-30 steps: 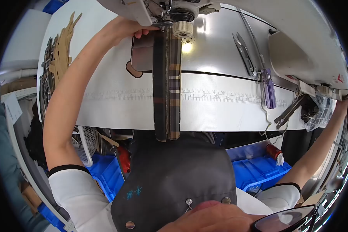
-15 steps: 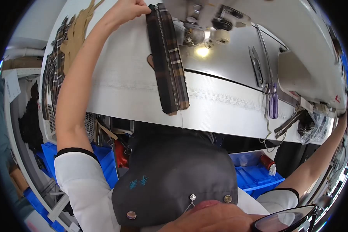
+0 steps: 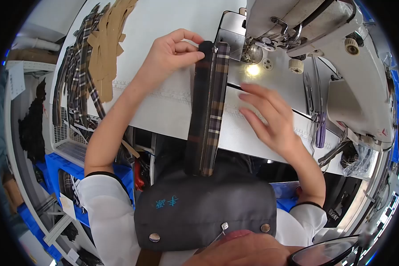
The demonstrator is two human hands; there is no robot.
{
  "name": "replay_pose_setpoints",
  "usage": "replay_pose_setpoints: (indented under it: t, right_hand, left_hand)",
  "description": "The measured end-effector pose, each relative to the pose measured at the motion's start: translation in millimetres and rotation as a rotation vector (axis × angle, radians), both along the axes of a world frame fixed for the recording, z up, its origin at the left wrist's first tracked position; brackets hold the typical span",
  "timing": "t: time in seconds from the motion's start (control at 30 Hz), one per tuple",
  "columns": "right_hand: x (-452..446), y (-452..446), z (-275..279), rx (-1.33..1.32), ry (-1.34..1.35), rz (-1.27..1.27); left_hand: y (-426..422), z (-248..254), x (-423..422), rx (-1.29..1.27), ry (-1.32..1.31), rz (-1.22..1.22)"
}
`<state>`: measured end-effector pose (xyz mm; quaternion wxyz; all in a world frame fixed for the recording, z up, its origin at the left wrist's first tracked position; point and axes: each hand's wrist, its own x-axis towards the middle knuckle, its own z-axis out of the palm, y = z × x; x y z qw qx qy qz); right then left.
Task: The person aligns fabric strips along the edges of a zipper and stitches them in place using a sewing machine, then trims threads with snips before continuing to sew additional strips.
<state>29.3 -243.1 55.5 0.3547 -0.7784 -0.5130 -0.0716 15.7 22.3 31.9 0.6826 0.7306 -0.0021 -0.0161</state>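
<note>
My left hand (image 3: pixel 175 51) pinches the top left corner of a zippered fabric panel (image 3: pixel 206 111), black along one side and brown plaid along the other. A metal zipper runs down its length, with the slider near the top end. The panel's lower end hangs over the table's front edge, by the dark apron (image 3: pixel 208 199). My right hand (image 3: pixel 270 117) is in the air to the right of the panel, fingers spread and slightly blurred, touching nothing I can see. Behind the panel stands a sewing machine (image 3: pixel 292 44) with its lamp lit.
Brown strips (image 3: pixel 106 57) and plaid strips (image 3: pixel 82 71) lie at the table's left. On the right are metal snips (image 3: pixel 309 95), a purple-handled tool (image 3: pixel 320 131) and a plastic bag (image 3: pixel 359 159). A blue bin (image 3: pixel 57 166) sits below left.
My left hand has drawn the panel toward me and slightly right, past the table edge. My right hand has come from the machine's far right to beside the panel.
</note>
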Motion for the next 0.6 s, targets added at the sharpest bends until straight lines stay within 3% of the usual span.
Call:
replay_pose_setpoints:
  t: [0.07, 0.2, 0.3, 0.43, 0.47, 0.6]
  right_hand:
    - [18, 31, -24, 0.153, 0.058, -0.055]
    - [34, 52, -33, 0.086, 0.142, -0.171]
    - [31, 43, -35, -0.037, 0.245, -0.187]
    - [21, 30, -35, 0.02, 0.361, -0.126]
    - [17, 28, -35, 0.049, 0.402, -0.114]
    - [11, 25, -37, 0.187, 0.53, -0.08]
  left_hand:
    - [-7, -2, -3, -0.051, -0.043, 0.003]
    - [-22, -2, -15, -0.147, 0.144, -0.044]
    - [-33, -12, -23, 0.211, -0.303, 0.037]
    - [-40, -7, -33, 0.693, -0.741, 0.053]
    - [-41, -10, -30, 0.725, -0.897, 0.054]
    - [-43, -13, -29, 0.812, -1.08, -0.001]
